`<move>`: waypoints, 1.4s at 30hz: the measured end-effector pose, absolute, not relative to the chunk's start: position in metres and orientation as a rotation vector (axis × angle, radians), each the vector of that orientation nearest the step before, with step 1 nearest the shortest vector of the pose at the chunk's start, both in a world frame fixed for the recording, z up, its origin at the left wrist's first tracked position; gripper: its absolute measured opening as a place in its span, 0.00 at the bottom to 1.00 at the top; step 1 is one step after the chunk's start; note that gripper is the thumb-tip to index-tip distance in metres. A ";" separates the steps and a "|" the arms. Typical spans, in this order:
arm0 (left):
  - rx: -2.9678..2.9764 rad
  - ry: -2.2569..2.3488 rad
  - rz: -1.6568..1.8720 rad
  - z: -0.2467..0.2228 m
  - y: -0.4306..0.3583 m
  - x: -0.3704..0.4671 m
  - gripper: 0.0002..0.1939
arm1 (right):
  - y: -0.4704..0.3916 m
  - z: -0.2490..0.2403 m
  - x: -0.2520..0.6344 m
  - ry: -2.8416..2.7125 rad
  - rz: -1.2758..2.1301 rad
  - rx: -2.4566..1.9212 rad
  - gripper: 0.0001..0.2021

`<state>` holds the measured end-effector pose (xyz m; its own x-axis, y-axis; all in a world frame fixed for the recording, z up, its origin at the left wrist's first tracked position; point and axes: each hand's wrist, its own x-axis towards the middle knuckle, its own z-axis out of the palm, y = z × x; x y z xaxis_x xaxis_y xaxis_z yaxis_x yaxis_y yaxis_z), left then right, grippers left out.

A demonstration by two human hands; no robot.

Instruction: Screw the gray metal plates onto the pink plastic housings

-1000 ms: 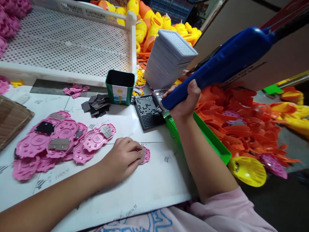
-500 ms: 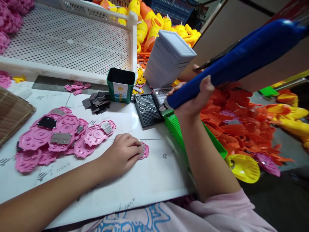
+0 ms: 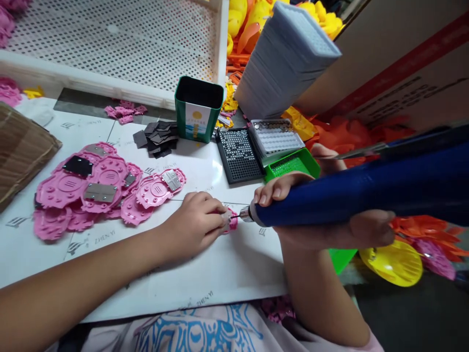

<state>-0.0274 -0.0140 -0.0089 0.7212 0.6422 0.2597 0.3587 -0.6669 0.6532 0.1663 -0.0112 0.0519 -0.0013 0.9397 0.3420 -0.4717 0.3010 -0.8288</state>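
The left hand (image 3: 194, 222), fingers bunched, holds a pink scalloped plastic part (image 3: 233, 222) on the white printed tabletop (image 3: 238, 274); the right hand (image 3: 315, 238) curls around a blue thick-bodied screwdriver (image 3: 340, 198), bit (image 3: 235, 216) at the part. Beyond lies a white perforated plastic crate (image 3: 146, 44).

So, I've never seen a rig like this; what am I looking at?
There's no robot: one head-worn camera looks forward and down at a person's bare hands. The right hand grips a blue, cylindrical power tool, its thin metal bit pointing at a pink plastic piece mostly hidden under the left hand; contact is unclear. On the white, printed tabletop lie a heap of pink plastic shells and thin dark rectangles. Nearby are a green, white-labelled container and a black perforated tray.
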 end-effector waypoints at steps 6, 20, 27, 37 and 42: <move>2.342 0.749 0.640 -0.009 -0.015 -0.028 0.10 | -0.007 0.045 0.169 -1.071 1.197 -0.548 0.23; 2.335 0.778 0.632 -0.008 -0.017 -0.027 0.11 | -0.015 0.046 0.162 -1.237 1.152 -0.604 0.23; 2.347 0.790 0.632 -0.010 -0.018 -0.025 0.12 | -0.009 0.045 0.161 -1.284 1.192 -0.527 0.24; 2.483 0.784 0.571 -0.008 -0.022 -0.034 0.12 | 0.046 0.076 0.173 -0.992 0.759 -0.861 0.21; 2.529 0.753 0.565 -0.012 -0.021 -0.035 0.14 | 0.090 0.070 0.181 -0.887 0.598 -0.946 0.15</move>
